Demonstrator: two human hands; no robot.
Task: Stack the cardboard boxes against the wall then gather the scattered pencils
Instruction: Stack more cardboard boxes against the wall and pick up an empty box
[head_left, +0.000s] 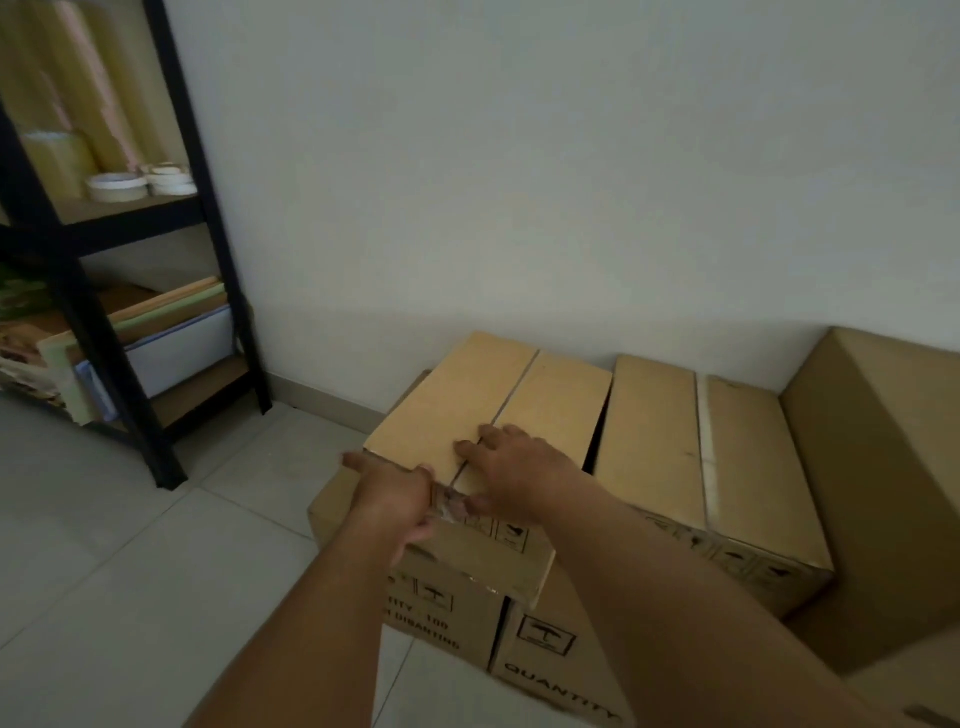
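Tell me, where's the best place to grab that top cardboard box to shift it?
Take the top box low on its near end and free left side, coming from the front. Its lid flaps look unsealed along the seam, and the neighbouring box crowds its right side.

A black shelf rack (230, 291) (on the tiled floor (104, 571)) holds tape rolls (117, 187) and stacked paper sheets (171, 306).
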